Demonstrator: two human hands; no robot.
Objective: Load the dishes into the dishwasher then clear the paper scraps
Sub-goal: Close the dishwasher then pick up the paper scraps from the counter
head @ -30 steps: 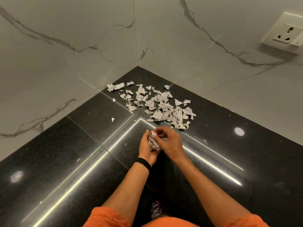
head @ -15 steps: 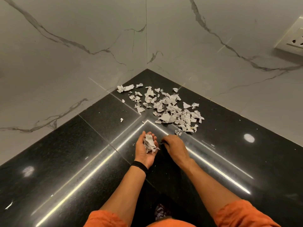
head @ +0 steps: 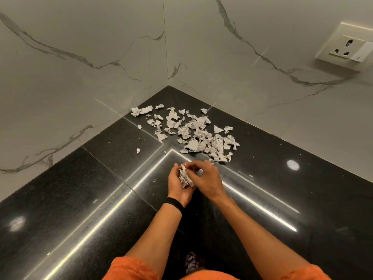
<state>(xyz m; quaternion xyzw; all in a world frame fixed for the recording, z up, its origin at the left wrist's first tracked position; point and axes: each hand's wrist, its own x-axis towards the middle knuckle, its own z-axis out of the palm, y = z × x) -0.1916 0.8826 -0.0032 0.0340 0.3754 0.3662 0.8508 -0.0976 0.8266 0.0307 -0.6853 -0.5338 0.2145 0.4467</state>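
A scatter of torn white paper scraps (head: 193, 132) lies in the corner of the black polished counter (head: 90, 188). My left hand (head: 177, 186) is cupped palm up just in front of the pile and holds a wad of gathered scraps (head: 185, 177). My right hand (head: 207, 178) is pressed against it from the right, its fingers curled over the wad and pinching a small scrap. A few stray bits (head: 138, 150) lie apart at the left of the pile.
Two marble-patterned walls (head: 101, 47) meet behind the pile. A wall socket (head: 347, 47) sits on the right wall, upper right. Bright light streaks run across the counter. No dishes or dishwasher are in view.
Half a second ago my right hand was on the counter beside the left, near the pile's front edge. It has come back onto the wad in my left palm with a scrap.
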